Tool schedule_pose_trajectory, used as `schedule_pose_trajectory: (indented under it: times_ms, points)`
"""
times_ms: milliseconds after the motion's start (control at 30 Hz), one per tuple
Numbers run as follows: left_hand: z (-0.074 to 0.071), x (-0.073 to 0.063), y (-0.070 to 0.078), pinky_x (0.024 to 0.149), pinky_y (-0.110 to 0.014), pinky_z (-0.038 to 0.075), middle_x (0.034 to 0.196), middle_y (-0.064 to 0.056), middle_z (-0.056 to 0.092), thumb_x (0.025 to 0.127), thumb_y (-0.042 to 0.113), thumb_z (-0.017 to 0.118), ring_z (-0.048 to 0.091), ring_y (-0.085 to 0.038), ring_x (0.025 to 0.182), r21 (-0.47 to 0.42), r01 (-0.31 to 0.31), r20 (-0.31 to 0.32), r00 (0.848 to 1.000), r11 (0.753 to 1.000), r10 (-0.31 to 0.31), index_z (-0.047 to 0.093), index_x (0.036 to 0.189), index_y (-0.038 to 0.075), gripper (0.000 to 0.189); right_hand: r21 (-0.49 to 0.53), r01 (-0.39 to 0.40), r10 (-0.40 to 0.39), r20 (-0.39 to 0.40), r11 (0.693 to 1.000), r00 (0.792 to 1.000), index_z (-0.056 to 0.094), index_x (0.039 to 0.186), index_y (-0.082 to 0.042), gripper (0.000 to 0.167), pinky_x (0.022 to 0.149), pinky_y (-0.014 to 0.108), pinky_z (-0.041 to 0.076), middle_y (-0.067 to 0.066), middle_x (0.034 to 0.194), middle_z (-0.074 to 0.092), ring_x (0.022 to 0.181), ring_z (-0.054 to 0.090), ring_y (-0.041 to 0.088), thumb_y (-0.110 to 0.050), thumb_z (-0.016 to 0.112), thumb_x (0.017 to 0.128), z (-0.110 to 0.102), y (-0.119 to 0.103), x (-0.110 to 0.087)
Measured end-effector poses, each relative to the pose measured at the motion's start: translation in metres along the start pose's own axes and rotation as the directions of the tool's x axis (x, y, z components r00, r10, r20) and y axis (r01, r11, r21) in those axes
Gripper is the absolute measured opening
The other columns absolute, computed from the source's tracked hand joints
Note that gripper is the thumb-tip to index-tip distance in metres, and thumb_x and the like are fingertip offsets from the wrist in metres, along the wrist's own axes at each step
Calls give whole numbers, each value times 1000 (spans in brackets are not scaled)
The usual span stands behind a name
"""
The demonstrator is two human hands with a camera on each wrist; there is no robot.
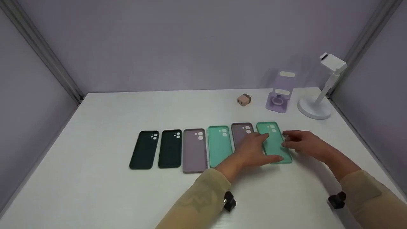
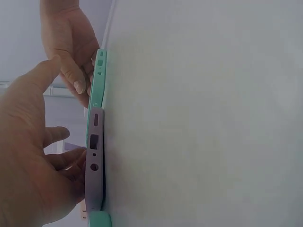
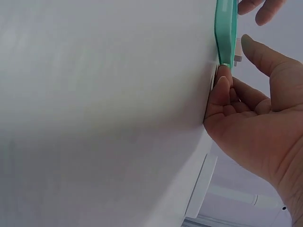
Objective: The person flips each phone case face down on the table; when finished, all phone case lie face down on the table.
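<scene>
Several phone cases lie side by side in a row on the white table. At the row's right end is a mint green case (image 1: pixel 274 149), tilted slightly. My right hand (image 1: pixel 306 145) is at its right edge; in the right wrist view the fingertips touch the case edge and the thumb is raised apart. My left hand (image 1: pixel 249 151) hovers with spread fingers over that mint case and the mauve case (image 1: pixel 239 131) beside it, partly hiding both. Leftward follow another mint case (image 1: pixel 219 144), a larger mauve case (image 1: pixel 194 152) and two dark green cases (image 1: pixel 170 151).
At the back stand a pink charger plug (image 1: pixel 244 100), a purple phone stand (image 1: pixel 276 101) and a white stand with a round base (image 1: pixel 314 109). Grey-purple panels (image 1: pixel 178 44) enclose the table (image 1: pixel 95 127) at the back and sides.
</scene>
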State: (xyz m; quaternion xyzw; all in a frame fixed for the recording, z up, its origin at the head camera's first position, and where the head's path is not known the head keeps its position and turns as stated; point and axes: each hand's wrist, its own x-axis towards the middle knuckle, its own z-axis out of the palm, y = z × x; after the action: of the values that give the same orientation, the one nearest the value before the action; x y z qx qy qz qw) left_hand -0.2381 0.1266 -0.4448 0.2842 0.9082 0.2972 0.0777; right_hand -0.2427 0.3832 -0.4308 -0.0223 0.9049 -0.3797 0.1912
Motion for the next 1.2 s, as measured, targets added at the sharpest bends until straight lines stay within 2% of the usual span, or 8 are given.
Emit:
schedule_pose_trajectory:
  times_ms: [200, 467, 733, 1000, 1200]
  points:
    - [4, 0, -6, 119, -30, 36, 157, -6, 51, 91, 66, 73, 44, -18, 146, -23, 20, 4, 1000, 1000, -20, 51, 158, 13, 89, -33, 0, -1, -28, 999, 1000, 43, 161, -2, 76, 103, 42, 50, 19, 143, 58, 125, 53, 34, -43, 70, 103, 4, 0, 0]
    - [7, -2, -6, 120, -31, 35, 158, -4, 50, 89, 63, 78, 43, -19, 146, -12, 41, 3, 999, 999, -40, 54, 156, 15, 87, -63, -7, 4, -55, 998, 998, 45, 159, -1, 73, 100, 41, 49, 17, 137, 60, 122, 53, 34, -39, 71, 103, 6, 0, 0]
    - [10, -1, -5, 121, -32, 34, 159, -1, 49, 88, 60, 80, 43, -19, 146, 15, 36, -11, 999, 999, -35, 56, 155, 17, 84, -56, -32, 28, -64, 998, 998, 44, 160, -2, 76, 101, 41, 48, 18, 138, 59, 123, 52, 35, -42, 72, 102, 6, 3, -2]
    - [11, -1, -6, 120, -33, 35, 160, 0, 49, 88, 59, 82, 43, -19, 146, -18, 43, -14, 999, 999, -44, 55, 156, 17, 84, -70, -24, 20, -60, 997, 998, 44, 160, -2, 77, 95, 35, 48, 16, 135, 60, 120, 52, 33, -42, 73, 101, 5, 1, -2]
    - [9, -2, -7, 120, -31, 34, 159, -2, 50, 89, 57, 82, 43, -19, 146, -15, 40, -17, 999, 999, -41, 56, 155, 16, 82, -46, -24, 21, -57, 999, 998, 44, 161, -6, 78, 96, 36, 48, 17, 138, 59, 122, 52, 33, -45, 73, 100, 6, 0, -1]
